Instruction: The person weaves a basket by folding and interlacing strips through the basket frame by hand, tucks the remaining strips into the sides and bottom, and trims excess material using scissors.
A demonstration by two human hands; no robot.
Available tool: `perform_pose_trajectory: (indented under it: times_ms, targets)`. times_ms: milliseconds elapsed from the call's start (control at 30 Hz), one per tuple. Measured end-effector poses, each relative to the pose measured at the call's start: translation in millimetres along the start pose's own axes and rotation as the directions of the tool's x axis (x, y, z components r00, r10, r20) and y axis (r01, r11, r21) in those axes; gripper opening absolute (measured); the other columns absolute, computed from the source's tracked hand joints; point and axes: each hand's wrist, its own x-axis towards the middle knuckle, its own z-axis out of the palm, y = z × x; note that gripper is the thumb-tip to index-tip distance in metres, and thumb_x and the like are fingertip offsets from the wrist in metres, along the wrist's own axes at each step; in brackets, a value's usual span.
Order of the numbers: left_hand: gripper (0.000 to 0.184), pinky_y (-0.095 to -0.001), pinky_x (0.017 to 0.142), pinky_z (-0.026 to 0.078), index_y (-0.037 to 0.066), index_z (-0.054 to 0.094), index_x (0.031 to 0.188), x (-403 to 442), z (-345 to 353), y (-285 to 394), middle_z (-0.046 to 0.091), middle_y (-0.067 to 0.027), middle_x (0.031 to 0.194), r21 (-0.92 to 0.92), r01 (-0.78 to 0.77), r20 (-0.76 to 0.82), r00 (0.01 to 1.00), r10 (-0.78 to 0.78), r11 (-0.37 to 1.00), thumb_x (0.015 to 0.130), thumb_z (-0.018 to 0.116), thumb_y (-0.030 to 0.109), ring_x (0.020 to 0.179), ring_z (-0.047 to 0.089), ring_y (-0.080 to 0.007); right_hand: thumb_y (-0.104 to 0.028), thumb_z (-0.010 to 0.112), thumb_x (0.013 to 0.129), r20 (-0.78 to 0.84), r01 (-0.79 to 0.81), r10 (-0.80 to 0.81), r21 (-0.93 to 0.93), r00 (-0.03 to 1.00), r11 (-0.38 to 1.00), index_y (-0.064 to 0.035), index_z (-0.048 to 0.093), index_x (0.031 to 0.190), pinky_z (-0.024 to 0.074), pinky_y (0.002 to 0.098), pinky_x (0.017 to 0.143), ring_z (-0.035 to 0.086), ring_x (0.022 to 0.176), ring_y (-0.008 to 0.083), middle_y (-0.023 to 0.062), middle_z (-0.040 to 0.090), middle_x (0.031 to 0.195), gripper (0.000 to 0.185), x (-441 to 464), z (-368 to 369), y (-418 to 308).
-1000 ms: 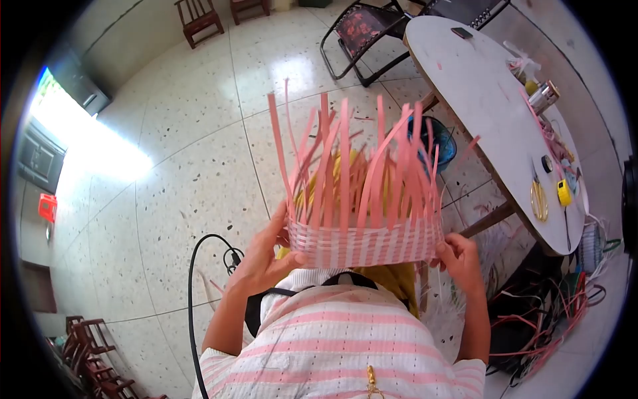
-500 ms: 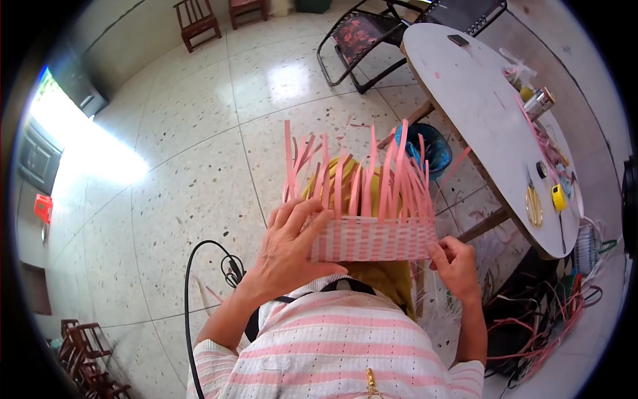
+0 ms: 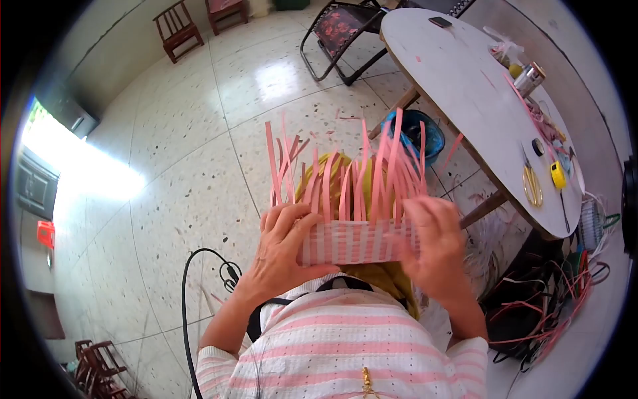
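A half-woven pink and white basket (image 3: 355, 243) rests at my lap, its flat strips woven crosswise below. Long loose pink strips (image 3: 364, 189) stand up from its top edge. My left hand (image 3: 282, 243) is closed on the basket's left end, thumb along the lower side and fingers over the upper edge. At the right end is my right hand (image 3: 432, 243), smeared by motion, with its fingers over the upper right corner; whether they grip it I cannot tell. Mustard-yellow cloth (image 3: 382, 274) shows beneath and behind the basket.
On the right stands a white table (image 3: 452, 80) holding yellow-handled scissors (image 3: 531, 187), a yellow tape measure (image 3: 557, 175), a black tape roll (image 3: 537, 147) and a phone (image 3: 440, 22). A blue-lined bin (image 3: 433, 141) sits below its edge. Strip bundles (image 3: 558, 312) lie lower right; a black cable (image 3: 185, 306) runs at left.
My right hand has moved up and inward from the basket's lower right corner onto its right end. The left hand keeps its hold. The whole view has shifted slightly.
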Motion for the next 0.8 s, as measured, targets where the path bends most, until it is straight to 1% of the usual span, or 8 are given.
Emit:
perform_pose_trajectory:
  times_ms: [33, 133, 233, 267, 400, 567, 700, 800]
  targets:
    - [0.079, -0.0484, 0.104, 0.040, 0.006, 0.060, 0.127, -0.3, 1.3, 0.6, 0.053, -0.0125, 0.132, -0.012, -0.006, 0.009, 1.000, 0.006, 1.000, 0.061, 0.095, 0.031, 0.124, 0.048, -0.0366, -0.029, 0.079, 0.085, 0.009, 0.075, -0.077, 0.139, 0.997, 0.987, 0.0006, 0.062, 0.127, 0.0482, 0.0480, 0.094, 0.057, 0.114, 0.0379, 0.0166, 0.061, 0.123, 0.054, 6.2, 3.7, -5.8]
    - [0.082, -0.0490, 0.104, 0.040, 0.006, 0.059, 0.128, -0.5, 1.9, -1.2, 0.053, -0.0120, 0.131, 0.013, -0.018, -0.007, 1.000, 0.018, 1.000, 0.060, 0.096, 0.031, 0.123, 0.048, -0.0369, -0.027, 0.080, 0.082, 0.093, 0.133, -0.157, 0.228, 0.983, 0.965, 0.0009, 0.062, 0.128, 0.0416, 0.0502, 0.102, 0.053, 0.122, 0.0363, 0.0159, 0.059, 0.127, 0.057, 8.9, 23.6, -17.2]
    - [0.087, -0.0482, 0.102, 0.043, 0.008, 0.061, 0.127, 0.3, 1.6, -2.4, 0.053, -0.0122, 0.129, 0.072, -0.032, -0.015, 0.999, 0.033, 0.997, 0.052, 0.099, 0.029, 0.120, 0.049, -0.0365, -0.027, 0.080, 0.079, 0.163, 0.138, -0.170, 0.192, 0.972, 0.972, 0.0017, 0.063, 0.126, 0.0400, 0.0493, 0.104, 0.052, 0.125, 0.0354, 0.0153, 0.060, 0.126, 0.057, 1.6, 37.4, -19.3]
    - [0.087, -0.0482, 0.102, 0.043, 0.008, 0.061, 0.127, 0.7, 3.0, -1.7, 0.053, -0.0122, 0.129, 0.058, -0.048, -0.006, 0.999, 0.048, 0.997, 0.052, 0.099, 0.029, 0.120, 0.049, -0.0365, -0.027, 0.078, 0.083, 0.140, 0.136, -0.165, 0.196, 0.976, 0.971, 0.0003, 0.065, 0.125, 0.0408, 0.0456, 0.099, 0.052, 0.123, 0.0353, 0.0144, 0.059, 0.127, 0.052, -0.8, 39.9, -17.3]
    - [0.091, -0.0497, 0.104, 0.038, 0.010, 0.062, 0.127, 11.8, -3.5, 15.7, 0.051, -0.0118, 0.131, 0.080, 0.003, 0.034, 0.999, -0.005, 0.997, 0.048, 0.099, 0.034, 0.121, 0.048, -0.0354, -0.027, 0.078, 0.083, 0.118, 0.097, -0.126, 0.224, 0.985, 0.970, -0.0001, 0.064, 0.127, 0.0404, 0.0464, 0.100, 0.052, 0.124, 0.0353, 0.0143, 0.059, 0.127, 0.054, -6.3, 39.5, -10.8]
    - [0.080, -0.0496, 0.106, 0.034, 0.011, 0.064, 0.123, 27.3, -9.0, 21.4, 0.050, -0.0095, 0.134, 0.149, -0.065, 0.110, 0.993, 0.049, 0.987, 0.053, 0.097, 0.034, 0.128, 0.046, -0.0345, -0.013, 0.080, 0.081, -0.019, 0.060, -0.057, 0.382, 0.998, 0.922, 0.0029, 0.063, 0.125, 0.0436, 0.0480, 0.103, 0.053, 0.123, 0.0369, 0.0164, 0.060, 0.125, 0.050, -10.2, 39.2, -5.1]
    - [0.078, -0.0508, 0.108, 0.033, 0.011, 0.065, 0.121, 34.1, -10.6, 19.5, 0.050, -0.0094, 0.133, 0.103, -0.062, 0.167, 0.985, 0.044, 0.993, 0.053, 0.097, 0.032, 0.129, 0.045, -0.0347, -0.006, 0.078, 0.082, -0.098, 0.041, -0.005, 0.372, 0.995, 0.927, 0.0012, 0.062, 0.128, 0.0477, 0.0470, 0.100, 0.058, 0.118, 0.0386, 0.0168, 0.061, 0.125, 0.049, -20.9, 22.5, 9.7]
    - [0.076, -0.0506, 0.109, 0.033, 0.010, 0.065, 0.120, 34.8, -11.3, 15.1, 0.050, -0.0097, 0.133, 0.065, -0.059, 0.190, 0.981, 0.045, 0.996, 0.054, 0.097, 0.029, 0.129, 0.045, -0.0351, -0.006, 0.077, 0.084, -0.127, -0.036, 0.068, 0.242, 0.990, 0.970, 0.0023, 0.063, 0.122, 0.0487, 0.0474, 0.098, 0.059, 0.113, 0.0389, 0.0180, 0.063, 0.120, 0.042, -34.9, 4.8, 32.3]
